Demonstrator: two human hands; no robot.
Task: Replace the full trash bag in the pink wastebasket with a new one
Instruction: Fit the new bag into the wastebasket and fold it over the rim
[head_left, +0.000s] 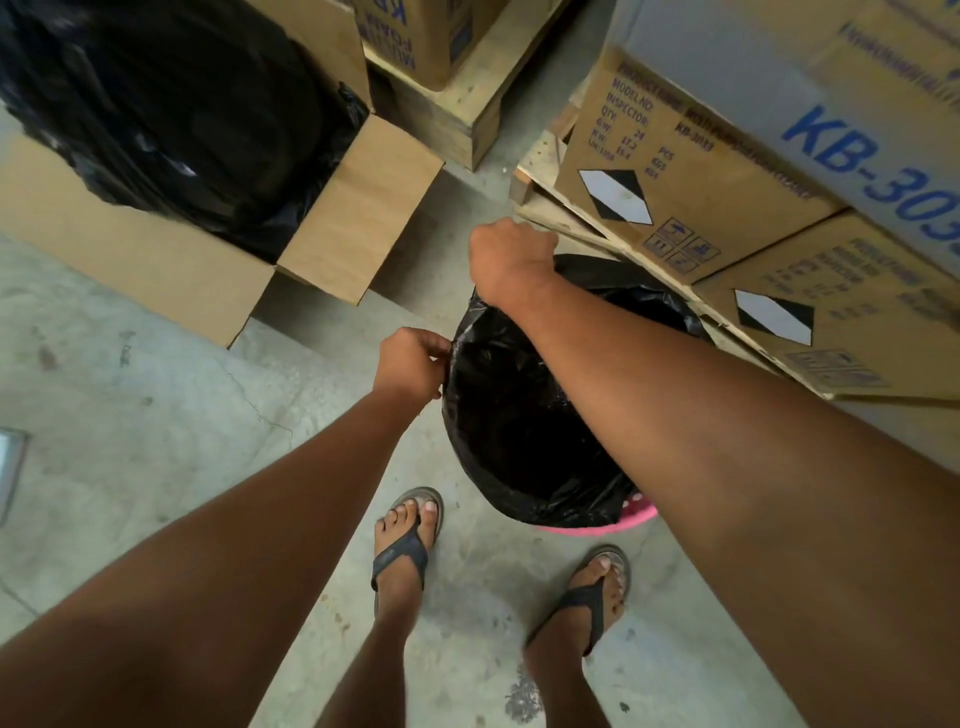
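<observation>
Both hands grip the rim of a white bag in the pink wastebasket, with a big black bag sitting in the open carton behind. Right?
Not quite: the bag is black, not white, as the head view shows. The left hand and right hand do grip its rim over the pink wastebasket, and a black bag sits in the carton.

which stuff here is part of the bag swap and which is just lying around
In the job: black bag, pink wastebasket, left hand and right hand gripping the bag rim.

Lying about: open carton with black plastic, KB-3033 boxes, pallets.
</observation>
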